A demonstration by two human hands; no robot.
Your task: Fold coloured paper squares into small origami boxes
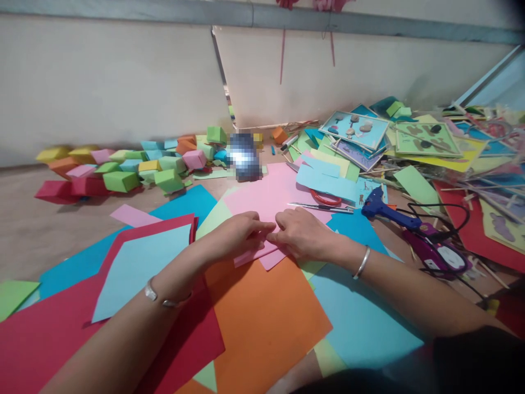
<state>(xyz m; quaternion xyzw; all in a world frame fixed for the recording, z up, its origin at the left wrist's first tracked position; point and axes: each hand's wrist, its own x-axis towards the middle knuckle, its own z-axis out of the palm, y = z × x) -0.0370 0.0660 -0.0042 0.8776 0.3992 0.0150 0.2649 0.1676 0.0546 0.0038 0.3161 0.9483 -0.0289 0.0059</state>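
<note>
My left hand [240, 234] and my right hand [302, 235] meet over a small piece of pink paper [255, 254], fingers bent and pressed onto it. Their fingertips almost touch, and part of the paper is hidden beneath them. A larger pink sheet [262, 189] lies just behind. Under my wrists are an orange sheet [262, 317], a light blue sheet [361, 312] and a red sheet [180, 339]. A slim metal craft knife [322, 208] rests beyond my right hand, beside the red handle of a pair of scissors [326, 198].
Several coloured paper cubes [121, 180] are piled at the back left. To the right lie a blue glue gun [388, 210] with a black cord and a purple device [438, 254]. Framed pebble pictures [355, 128] and paper scraps crowd the back right, against a pale wall [110, 82].
</note>
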